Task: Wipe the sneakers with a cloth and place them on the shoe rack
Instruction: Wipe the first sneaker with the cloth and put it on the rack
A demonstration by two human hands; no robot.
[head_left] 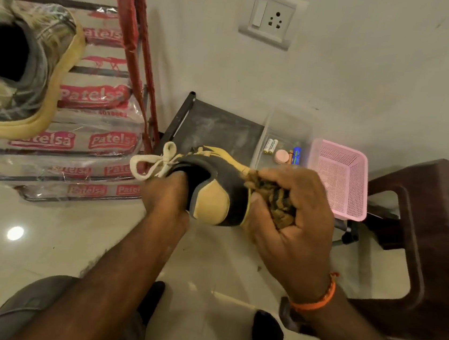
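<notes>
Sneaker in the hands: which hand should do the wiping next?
The right hand. It already grips the bunched cloth against the sneaker by its heel. The left hand has fingers tucked inside the sneaker, holding it up.

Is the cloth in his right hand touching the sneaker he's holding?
Touching. The head view shows the right hand pressing the bunched cloth against the sneaker by the heel, no gap visible.

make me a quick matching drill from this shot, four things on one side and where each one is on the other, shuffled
Things:
1. cloth
2. second sneaker
3. batteries
4. pink basket

Places:
a. on the wrapped rack at far left
b. bunched in the right hand
c. beside the brown stool
d. in the clear tray

Pairs: 1-b, 2-a, 3-d, 4-c
</notes>
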